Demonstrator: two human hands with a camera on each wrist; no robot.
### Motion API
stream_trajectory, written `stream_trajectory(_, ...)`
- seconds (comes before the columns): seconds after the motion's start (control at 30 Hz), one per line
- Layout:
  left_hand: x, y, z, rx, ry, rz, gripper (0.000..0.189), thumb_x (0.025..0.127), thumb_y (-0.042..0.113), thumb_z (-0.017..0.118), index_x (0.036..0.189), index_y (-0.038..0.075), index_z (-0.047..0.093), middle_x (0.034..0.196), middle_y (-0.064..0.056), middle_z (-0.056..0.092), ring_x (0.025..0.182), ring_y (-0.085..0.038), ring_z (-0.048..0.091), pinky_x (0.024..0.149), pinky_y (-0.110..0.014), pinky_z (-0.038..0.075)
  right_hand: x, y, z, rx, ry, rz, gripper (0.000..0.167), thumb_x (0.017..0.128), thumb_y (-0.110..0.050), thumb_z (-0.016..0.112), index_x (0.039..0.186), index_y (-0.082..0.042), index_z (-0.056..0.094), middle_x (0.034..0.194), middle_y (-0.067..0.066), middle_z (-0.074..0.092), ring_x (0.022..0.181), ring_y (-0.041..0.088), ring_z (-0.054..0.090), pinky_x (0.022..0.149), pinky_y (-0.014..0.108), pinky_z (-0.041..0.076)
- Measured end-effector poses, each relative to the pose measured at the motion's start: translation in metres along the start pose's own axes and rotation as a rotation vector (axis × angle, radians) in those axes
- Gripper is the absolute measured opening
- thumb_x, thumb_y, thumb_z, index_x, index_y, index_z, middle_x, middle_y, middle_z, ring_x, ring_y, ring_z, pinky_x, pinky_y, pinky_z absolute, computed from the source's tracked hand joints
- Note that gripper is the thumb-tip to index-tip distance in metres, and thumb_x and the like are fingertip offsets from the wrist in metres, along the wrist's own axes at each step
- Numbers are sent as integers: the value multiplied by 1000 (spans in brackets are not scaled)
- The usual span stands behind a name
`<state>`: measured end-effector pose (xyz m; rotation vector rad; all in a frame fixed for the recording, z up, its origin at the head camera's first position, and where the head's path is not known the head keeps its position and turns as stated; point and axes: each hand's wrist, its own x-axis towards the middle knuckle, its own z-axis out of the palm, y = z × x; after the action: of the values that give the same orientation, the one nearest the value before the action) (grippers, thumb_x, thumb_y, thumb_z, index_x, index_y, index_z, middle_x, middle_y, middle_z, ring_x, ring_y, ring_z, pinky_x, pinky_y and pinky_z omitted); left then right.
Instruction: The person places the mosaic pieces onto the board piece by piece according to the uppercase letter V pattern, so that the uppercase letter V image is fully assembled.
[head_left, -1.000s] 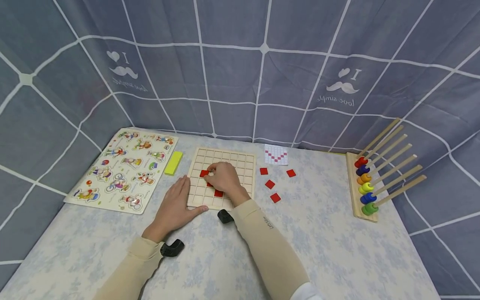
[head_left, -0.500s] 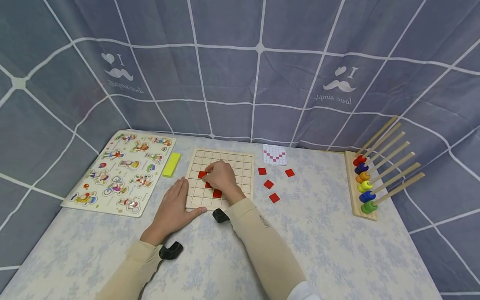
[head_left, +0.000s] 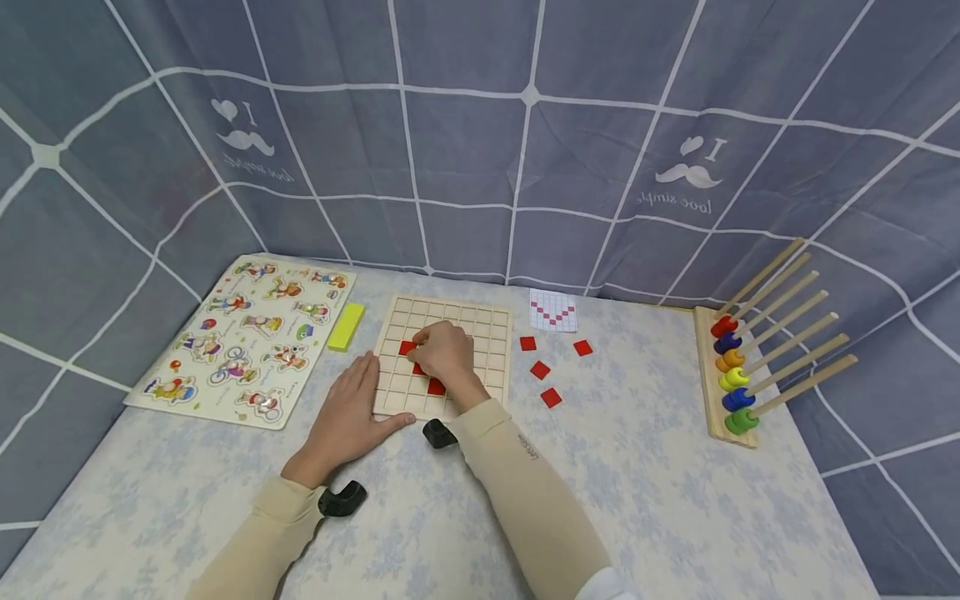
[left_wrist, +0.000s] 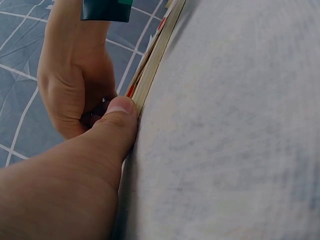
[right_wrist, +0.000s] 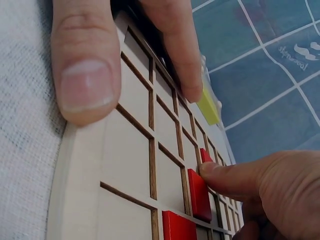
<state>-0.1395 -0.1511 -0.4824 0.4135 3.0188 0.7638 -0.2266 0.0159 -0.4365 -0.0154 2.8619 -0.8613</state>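
Observation:
The wooden grid board point(head_left: 491, 360) lies flat, with a diagonal row of red square tiles on its cells. My left hand point(head_left: 348, 417) rests along the board's left side, fingers straight, with the thumb at the front edge. Over the board bends my right hand point(head_left: 444, 354), its fingers curled and its thumb and forefinger at the farthest red tile point(head_left: 407, 347). In the right wrist view the right thumb tip meets the far red tile point(right_wrist: 205, 156), just past the middle red tile point(right_wrist: 199, 195). A nearer red tile point(head_left: 437, 387) sits in its cell, free of the fingers.
Several loose red tiles point(head_left: 540, 370) lie right of the board, below a pattern card point(head_left: 553, 311). A yellow block point(head_left: 346, 327) and a picture puzzle board point(head_left: 247, 342) are on the left. A peg rack point(head_left: 712, 375) with coloured beads stands at the right.
The head view shifts slightly. The right hand stays over the same red tile with barely any movement, and the left hand keeps its place at the board's edge.

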Motion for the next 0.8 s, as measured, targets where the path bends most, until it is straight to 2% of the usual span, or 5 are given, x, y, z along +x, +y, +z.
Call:
stream_trajectory(0.2,1,2,-1,-1,-5,0,116,86,62,72,159,-9,18,168,-28,17,156,-45,17,126,-61,19,-1,7,-5,75,-3,-7,28,89,-35,79,114,-23,81,110,-5,79,102,22,72,102,41,51)
stream_trajectory(0.33,1,4,1,-3,-2,2,116,86,62,72,159,-9,18,167,-28,18,156,-45,17,126,-61,20,-4,31,-17,250,20,-54,31,90,-32,78,117,-17,79,89,0,75,71,13,64,68,26,53)
stream_trajectory(0.4,1,4,2,-5,-4,-5,116,86,62,72,159,-10,17,168,-28,17,156,-45,17,126,-61,20,-7,50,-29,327,48,-67,33,90,-29,78,120,-14,78,73,0,64,57,11,49,54,23,42)
stream_trajectory(0.5,0,4,0,-8,-2,-16,117,85,62,72,159,-10,17,168,-29,17,156,-46,17,126,-62,19,-10,86,-50,376,138,-73,34,90,-26,79,120,-11,77,60,-3,45,52,9,36,49,22,31)
stream_trajectory(0.8,-2,4,-3,-15,-14,-26,117,86,63,72,159,-10,17,168,-29,16,156,-46,16,126,-62,18,-36,207,-106,340,384,57,38,89,-27,80,121,-8,76,61,-6,39,56,10,33,53,24,29)
